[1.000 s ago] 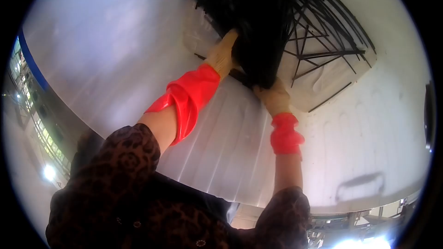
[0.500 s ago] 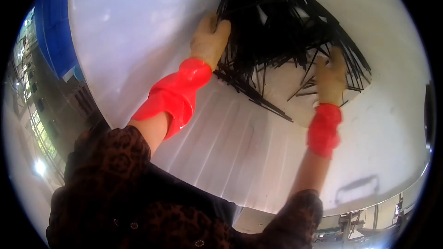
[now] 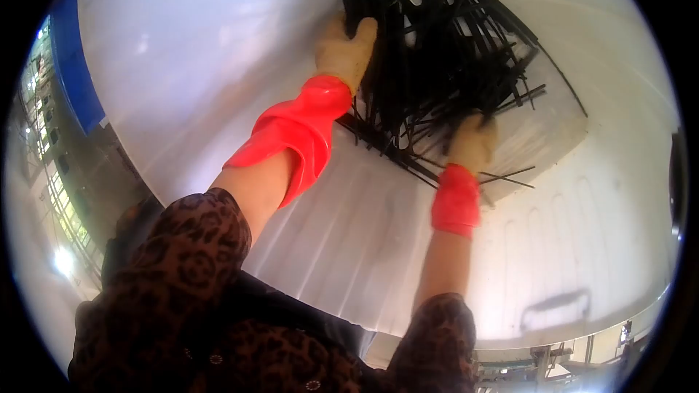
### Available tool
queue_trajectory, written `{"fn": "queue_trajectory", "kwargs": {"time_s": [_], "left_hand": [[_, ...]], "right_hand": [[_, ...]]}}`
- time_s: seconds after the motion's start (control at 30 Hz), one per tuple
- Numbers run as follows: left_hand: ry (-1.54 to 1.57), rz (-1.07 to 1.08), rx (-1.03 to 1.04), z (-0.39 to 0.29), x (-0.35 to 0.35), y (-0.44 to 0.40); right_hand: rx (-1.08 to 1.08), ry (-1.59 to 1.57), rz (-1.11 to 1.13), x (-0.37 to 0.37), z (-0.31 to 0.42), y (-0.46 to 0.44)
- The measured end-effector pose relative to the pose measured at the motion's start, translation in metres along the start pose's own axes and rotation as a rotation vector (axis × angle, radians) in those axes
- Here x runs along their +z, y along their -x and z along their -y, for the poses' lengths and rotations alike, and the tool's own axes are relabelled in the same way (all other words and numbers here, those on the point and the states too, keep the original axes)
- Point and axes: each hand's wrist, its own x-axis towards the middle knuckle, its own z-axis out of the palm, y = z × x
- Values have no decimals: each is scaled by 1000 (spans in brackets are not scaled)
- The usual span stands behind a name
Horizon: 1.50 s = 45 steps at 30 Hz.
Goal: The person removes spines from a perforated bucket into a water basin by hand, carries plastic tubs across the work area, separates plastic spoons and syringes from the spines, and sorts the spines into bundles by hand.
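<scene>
Blue panel off to the left | thin straight black sticks could snag or slide loose imo, they're so crisscrossed | they're heaped in a big white plastic tub | tan-gloved, red-cuffed left hand at the heap's left side, matching right hand at its near edge; can't tell if either's gripping

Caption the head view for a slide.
Gloved left hand and right hand at a heap of thin black strips inside a white container.
</scene>
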Motion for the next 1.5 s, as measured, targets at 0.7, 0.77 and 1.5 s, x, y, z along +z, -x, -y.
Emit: {"fn": "queue_trajectory", "kwargs": {"time_s": [0.7,0.77,1.5], "left_hand": [[392,515,140,29,-31,-6],[678,612,-166,32,-40,-7],[832,774,-472,144,-124,-38]], "right_hand": [[-347,99,744,31,97,0],[-297,5,821,50,96,15],[188,-740,895,146,99,183]]}}
